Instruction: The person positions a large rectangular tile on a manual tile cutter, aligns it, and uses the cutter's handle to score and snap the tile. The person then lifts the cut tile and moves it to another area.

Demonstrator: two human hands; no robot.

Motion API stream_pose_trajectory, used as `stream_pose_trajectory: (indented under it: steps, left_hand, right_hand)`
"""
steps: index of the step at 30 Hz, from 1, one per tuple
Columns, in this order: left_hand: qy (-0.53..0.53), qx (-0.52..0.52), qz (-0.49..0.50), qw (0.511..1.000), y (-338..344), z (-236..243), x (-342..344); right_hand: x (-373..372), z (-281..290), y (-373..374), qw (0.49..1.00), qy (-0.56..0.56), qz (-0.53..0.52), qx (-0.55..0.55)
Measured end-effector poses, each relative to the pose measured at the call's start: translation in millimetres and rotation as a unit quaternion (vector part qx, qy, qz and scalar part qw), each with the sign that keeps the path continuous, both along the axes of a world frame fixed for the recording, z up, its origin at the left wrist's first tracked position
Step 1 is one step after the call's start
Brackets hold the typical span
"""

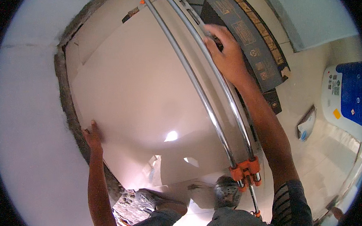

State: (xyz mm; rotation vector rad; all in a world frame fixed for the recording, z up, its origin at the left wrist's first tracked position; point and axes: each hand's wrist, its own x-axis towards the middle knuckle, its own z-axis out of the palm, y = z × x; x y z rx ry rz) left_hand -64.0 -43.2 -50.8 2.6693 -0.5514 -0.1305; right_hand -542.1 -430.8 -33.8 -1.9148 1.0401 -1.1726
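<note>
A large glossy beige tile [135,91] lies flat before me, under the two chrome rails [188,65] of a manual tile cutter. The cutter's orange end bracket [245,169] is close to my feet. My left hand [92,138] is at the tile's left edge, thumb on top and the other fingers partly hidden, apparently gripping that edge. On the far right side, my right hand [229,55] hovers by the right rail, slightly blurred. Its thumb and fingers are spread, with nothing seen in them; whether it touches the rail I cannot tell.
Flattened dark cardboard [246,36] lies along the cutter's right side. Further right are a broken tile piece [307,123] and a white and blue container [343,94]. A pale wall [30,121] rises at the left, with a rough gap along its foot. My shoes [227,191] stand at the near edge.
</note>
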Motion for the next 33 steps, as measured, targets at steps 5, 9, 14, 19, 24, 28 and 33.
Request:
stream_pose_trajectory:
  steps: [5, 9, 14, 19, 24, 28, 33]
  left_hand:
    - [0.084, -0.010, -0.045, 0.995, 5.7, -10.9, 10.1]
    - [0.112, -0.034, -0.032, 0.993, 24.6, -9.6, 21.7]
    - [0.180, -0.070, 0.013, 0.981, -8.5, 8.6, 4.7]
    - [0.185, -0.113, 0.097, 0.971, -25.3, 13.0, -11.4]
    - [0.217, -0.110, 0.107, 0.964, -34.6, 24.2, -25.5]
    - [0.191, -0.098, 0.061, 0.975, -24.7, 21.3, -20.7]
    - [0.161, -0.079, 0.031, 0.983, -28.2, 26.5, -27.9]
  right_hand:
    - [9.4, -32.4, -14.4, 0.999, -0.008, 0.006, -0.040]
    - [11.1, -40.9, -10.6, 0.995, 0.072, 0.006, -0.063]
    - [8.0, -45.0, -15.6, 0.995, 0.082, 0.009, -0.063]
    - [5.7, -44.4, -16.1, 0.994, 0.087, 0.014, -0.065]
    - [2.4, -41.7, -16.6, 0.995, 0.083, 0.030, -0.054]
    - [1.9, -36.5, -15.7, 0.994, 0.097, 0.026, -0.033]
    - [0.8, -38.1, -14.5, 0.993, 0.109, 0.018, -0.040]
